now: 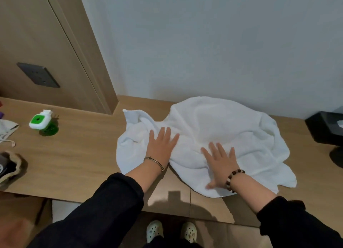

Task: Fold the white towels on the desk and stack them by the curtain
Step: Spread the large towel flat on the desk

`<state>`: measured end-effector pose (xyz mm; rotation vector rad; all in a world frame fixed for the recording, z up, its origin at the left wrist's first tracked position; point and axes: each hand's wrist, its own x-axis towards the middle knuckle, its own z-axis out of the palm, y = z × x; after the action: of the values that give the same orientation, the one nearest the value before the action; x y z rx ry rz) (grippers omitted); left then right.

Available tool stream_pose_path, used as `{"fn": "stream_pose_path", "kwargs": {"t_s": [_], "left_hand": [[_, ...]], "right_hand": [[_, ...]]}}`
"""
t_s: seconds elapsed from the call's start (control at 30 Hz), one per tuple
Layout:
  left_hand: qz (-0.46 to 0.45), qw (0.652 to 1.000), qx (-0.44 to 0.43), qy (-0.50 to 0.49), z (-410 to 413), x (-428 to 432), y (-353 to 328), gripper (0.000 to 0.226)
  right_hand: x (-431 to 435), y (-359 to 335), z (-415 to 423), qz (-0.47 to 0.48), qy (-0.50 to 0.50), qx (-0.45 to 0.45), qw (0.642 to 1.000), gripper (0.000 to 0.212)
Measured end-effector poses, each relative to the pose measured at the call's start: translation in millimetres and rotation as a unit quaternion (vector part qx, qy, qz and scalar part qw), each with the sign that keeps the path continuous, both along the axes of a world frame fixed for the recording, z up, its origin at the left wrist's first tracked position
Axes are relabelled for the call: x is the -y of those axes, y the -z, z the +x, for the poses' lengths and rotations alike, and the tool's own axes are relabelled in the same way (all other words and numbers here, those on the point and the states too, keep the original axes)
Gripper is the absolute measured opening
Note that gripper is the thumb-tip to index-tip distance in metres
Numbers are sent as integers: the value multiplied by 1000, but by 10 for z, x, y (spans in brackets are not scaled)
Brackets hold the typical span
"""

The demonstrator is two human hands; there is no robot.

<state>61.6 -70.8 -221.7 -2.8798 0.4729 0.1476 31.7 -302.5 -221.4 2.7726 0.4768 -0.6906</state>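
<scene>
step: smoothing, as i judge it; the white towel lies rumpled and unfolded, so no fold has begun.
left hand: flat, fingers straight and spread, pressing the towel's left part; holds nothing.
right hand: flat too, fingers splayed, palm down on the towel's near edge; holds nothing.
towel place: on the wooden desk, against the pale wall, its near edge at the desk's front.
next move: likely needs the creases swept outward, then corners found and pinched for the first fold.
curtain: not in view.
material: soft, thick terry, bunched in rounded ridges; limp, so it will sag when lifted.
desk surface: smooth matte wood grain.
</scene>
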Motion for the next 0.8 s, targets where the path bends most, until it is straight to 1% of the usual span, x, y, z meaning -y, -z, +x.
{"fn": "stream_pose_path", "kwargs": {"t_s": [0.03,0.07,0.1,0.13,0.17,0.2,0.27,0.33,0.4,0.47,0.5,0.57,0.63,0.7,0.73,0.77,0.8], "left_hand": [[4,998,-6,60,0,29,32,79],[12,994,-32,103,10,61,62,90],[19,991,-72,114,28,88,93,103],[23,988,-117,94,50,104,128,113],[13,987,-152,58,68,107,168,118],[-12,986,-166,23,81,100,210,116],[-71,986,-148,-24,99,91,265,105],[-121,985,-112,-51,144,113,284,88],[-187,976,-80,-75,205,143,268,58],[-268,952,-106,-103,248,149,221,32],[-300,937,-134,-116,269,134,205,26],[-326,916,-209,-106,308,65,128,27],[-327,891,-306,-74,357,-21,-13,31],[-307,858,-404,-74,403,-100,-205,26],[-287,846,-442,-78,425,-132,-314,24],[-267,840,-466,-77,456,-162,-437,23],[-252,839,-475,-75,497,-193,-574,24]], "right_hand": [[59,47,-88,-26,-3,2,1000,130],[103,90,-134,-43,-1,3,999,131],[128,118,-144,-51,7,1,999,130],[135,130,-122,-51,19,-2,999,128],[135,137,-75,-47,29,-4,998,126],[136,140,-18,-44,34,-4,998,125],[148,138,95,-41,34,2,999,119],[160,152,173,-30,28,27,999,108],[143,153,233,-14,31,67,997,95],[100,139,302,10,52,90,995,78],[78,109,337,22,60,86,994,67],[37,-10,372,26,63,46,997,44],[-5,-203,408,15,59,-44,997,31],[-34,-406,471,-1,56,-169,984,19],[-55,-521,510,-27,44,-225,973,13],[-73,-648,559,-60,31,-261,963,11],[-95,-776,628,-85,21,-257,962,7]]}}
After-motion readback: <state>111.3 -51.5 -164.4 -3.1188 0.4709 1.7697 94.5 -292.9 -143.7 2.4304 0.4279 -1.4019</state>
